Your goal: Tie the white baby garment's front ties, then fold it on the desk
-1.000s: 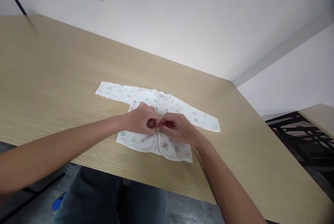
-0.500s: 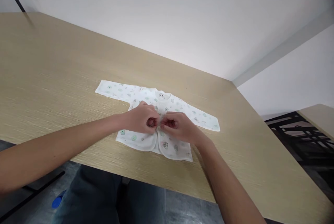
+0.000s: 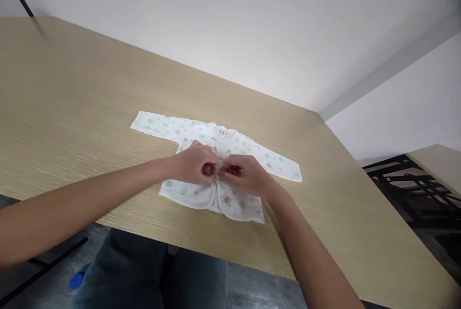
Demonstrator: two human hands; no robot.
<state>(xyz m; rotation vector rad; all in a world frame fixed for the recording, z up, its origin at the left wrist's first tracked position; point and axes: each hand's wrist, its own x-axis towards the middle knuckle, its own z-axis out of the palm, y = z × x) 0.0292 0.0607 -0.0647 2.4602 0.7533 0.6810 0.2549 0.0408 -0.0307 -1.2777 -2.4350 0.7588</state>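
Observation:
A small white baby cardigan [image 3: 201, 131] with green and grey animal prints lies face up, sleeves spread out and collar away from me. Its two front edges meet down the middle, and below my hands they curve apart at the hem. My left hand [image 3: 196, 164] pinches the left front edge at mid-chest. Facing it, my right hand [image 3: 243, 174] pinches the right front edge, fingertips close to those of my left. A small pale button shows just under the fingertips. The fingers hide the exact spot of fabric they grip.
The cardigan rests on a light wood-grain table [image 3: 90, 83] against a white wall [image 3: 216, 26]. A black cable [image 3: 23, 3] stands at the far left. Dark metal frames [image 3: 414, 184] are beyond the right edge. A blue round object [image 3: 76, 280] lies on the floor.
My right fingertips have moved slightly left, closer to my left fingertips at the front edge. The cardigan lies nearly as before; the view has shifted a little.

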